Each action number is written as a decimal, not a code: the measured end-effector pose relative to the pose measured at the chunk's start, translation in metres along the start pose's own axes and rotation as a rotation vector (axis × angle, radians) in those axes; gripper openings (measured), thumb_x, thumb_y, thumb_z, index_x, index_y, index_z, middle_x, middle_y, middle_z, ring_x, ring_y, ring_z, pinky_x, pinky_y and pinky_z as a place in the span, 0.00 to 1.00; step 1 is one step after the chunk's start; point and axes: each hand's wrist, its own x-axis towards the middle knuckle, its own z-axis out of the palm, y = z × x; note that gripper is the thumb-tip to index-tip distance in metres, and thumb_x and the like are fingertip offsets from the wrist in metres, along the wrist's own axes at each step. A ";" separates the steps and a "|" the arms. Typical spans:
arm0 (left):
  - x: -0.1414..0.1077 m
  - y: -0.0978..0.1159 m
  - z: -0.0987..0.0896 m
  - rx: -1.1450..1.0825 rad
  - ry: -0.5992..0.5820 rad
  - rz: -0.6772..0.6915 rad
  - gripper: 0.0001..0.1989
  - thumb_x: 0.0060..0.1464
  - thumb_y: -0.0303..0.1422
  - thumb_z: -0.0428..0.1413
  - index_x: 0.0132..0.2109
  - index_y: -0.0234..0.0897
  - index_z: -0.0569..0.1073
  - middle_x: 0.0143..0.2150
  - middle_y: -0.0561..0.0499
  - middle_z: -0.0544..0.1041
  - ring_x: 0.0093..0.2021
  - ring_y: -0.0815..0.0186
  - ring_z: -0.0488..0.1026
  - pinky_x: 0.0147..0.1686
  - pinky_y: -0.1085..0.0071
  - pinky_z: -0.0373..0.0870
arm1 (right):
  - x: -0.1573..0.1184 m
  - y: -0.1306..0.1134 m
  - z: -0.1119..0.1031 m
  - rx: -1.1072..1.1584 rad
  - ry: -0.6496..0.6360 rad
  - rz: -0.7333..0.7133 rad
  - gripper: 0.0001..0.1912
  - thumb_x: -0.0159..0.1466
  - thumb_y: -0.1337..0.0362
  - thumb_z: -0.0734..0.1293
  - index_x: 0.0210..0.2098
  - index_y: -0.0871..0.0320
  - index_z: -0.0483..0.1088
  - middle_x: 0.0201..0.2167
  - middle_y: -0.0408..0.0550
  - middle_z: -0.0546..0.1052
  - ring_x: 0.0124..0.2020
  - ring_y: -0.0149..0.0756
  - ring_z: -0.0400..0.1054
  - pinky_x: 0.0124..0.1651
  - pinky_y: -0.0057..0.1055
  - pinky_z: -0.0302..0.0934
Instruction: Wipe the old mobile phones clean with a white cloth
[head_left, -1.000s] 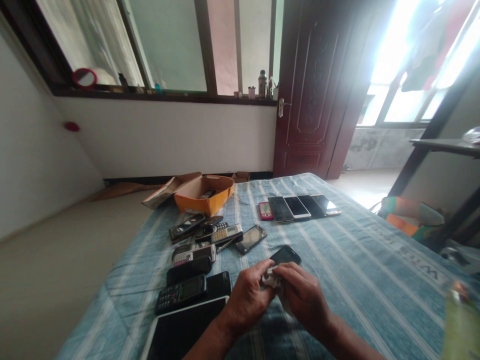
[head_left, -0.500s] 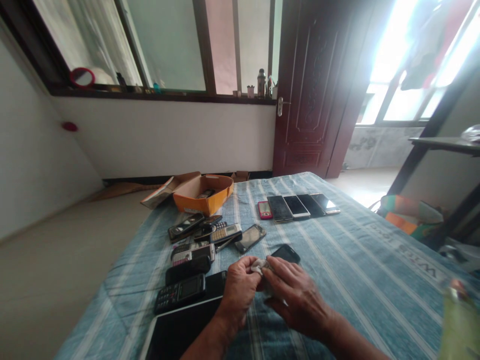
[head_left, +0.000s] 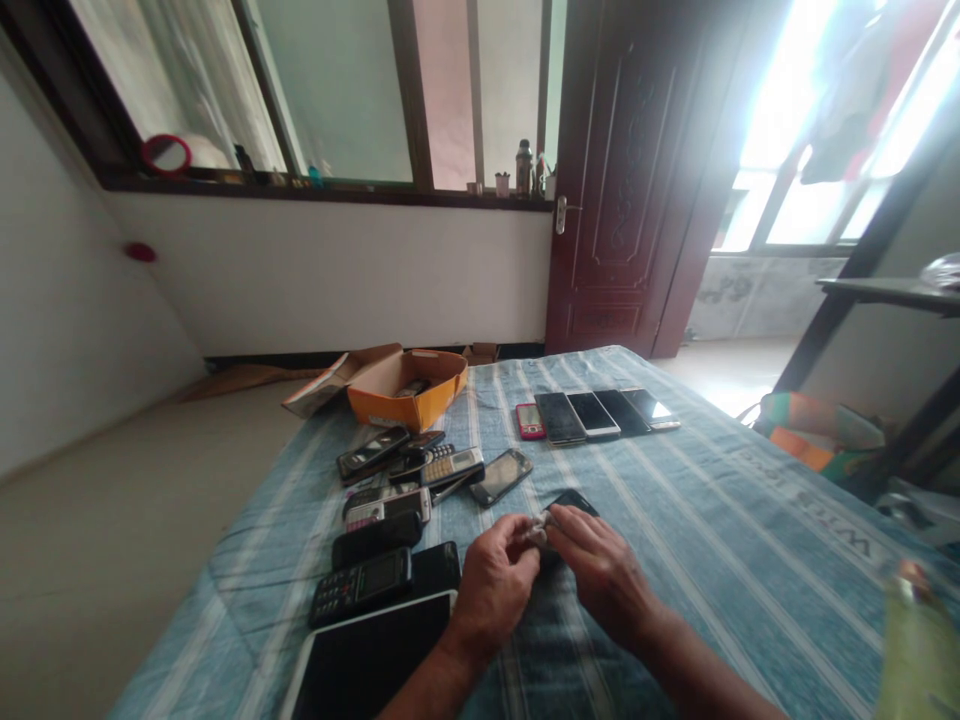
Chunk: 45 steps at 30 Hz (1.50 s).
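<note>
My left hand and my right hand meet low in the middle of the view. Between their fingertips is a crumpled white tissue or cloth, and the fingers of both are closed on it. Just beyond my right hand lies a dark smartphone, partly covered by the fingers. A grey smartphone with a light frame rests a little farther off. Left of my left hand are a white-edged tablet and a black keypad phone.
Several old phones are heaped at left, before an open orange box. At the back right a pink phone and several smartphones stand in a row on the striped blue cloth. A yellowish bottle is at lower right.
Both hands have moved slightly right and away from me with the white tissue or cloth, covering more of the dark smartphone. The other phones and the box stay put.
</note>
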 end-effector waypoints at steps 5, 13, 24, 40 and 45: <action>-0.003 -0.019 0.000 0.591 0.146 0.255 0.22 0.44 0.25 0.51 0.50 0.32 0.72 0.48 0.41 0.76 0.50 0.53 0.72 0.53 0.55 0.69 | -0.003 0.001 0.012 -0.002 -0.114 0.018 0.15 0.67 0.72 0.57 0.48 0.58 0.71 0.49 0.53 0.75 0.55 0.41 0.66 0.51 0.36 0.66; -0.007 -0.016 0.002 0.801 -0.043 0.184 0.29 0.43 0.26 0.53 0.56 0.30 0.68 0.54 0.40 0.73 0.55 0.52 0.68 0.58 0.56 0.64 | -0.006 0.009 0.017 -0.102 -0.191 0.138 0.17 0.66 0.74 0.57 0.46 0.54 0.72 0.51 0.49 0.74 0.58 0.42 0.62 0.53 0.38 0.61; -0.006 -0.018 0.001 0.792 -0.048 0.160 0.29 0.45 0.25 0.54 0.57 0.26 0.68 0.54 0.39 0.73 0.55 0.52 0.68 0.58 0.58 0.64 | -0.005 -0.002 0.013 -0.075 -0.137 0.181 0.12 0.67 0.71 0.58 0.42 0.54 0.72 0.45 0.48 0.75 0.46 0.41 0.66 0.46 0.37 0.59; -0.006 -0.024 0.004 0.841 -0.042 0.235 0.27 0.48 0.25 0.54 0.57 0.26 0.68 0.54 0.38 0.73 0.54 0.52 0.68 0.58 0.55 0.64 | -0.001 0.018 0.013 -0.096 -0.208 0.283 0.15 0.67 0.74 0.58 0.42 0.54 0.73 0.47 0.47 0.74 0.49 0.40 0.64 0.51 0.36 0.57; -0.008 -0.024 0.003 0.866 -0.041 0.234 0.26 0.49 0.25 0.54 0.57 0.27 0.68 0.53 0.40 0.73 0.54 0.52 0.68 0.58 0.56 0.65 | -0.004 0.017 0.014 -0.083 -0.195 0.326 0.15 0.65 0.76 0.59 0.42 0.54 0.74 0.48 0.47 0.74 0.49 0.41 0.64 0.50 0.36 0.57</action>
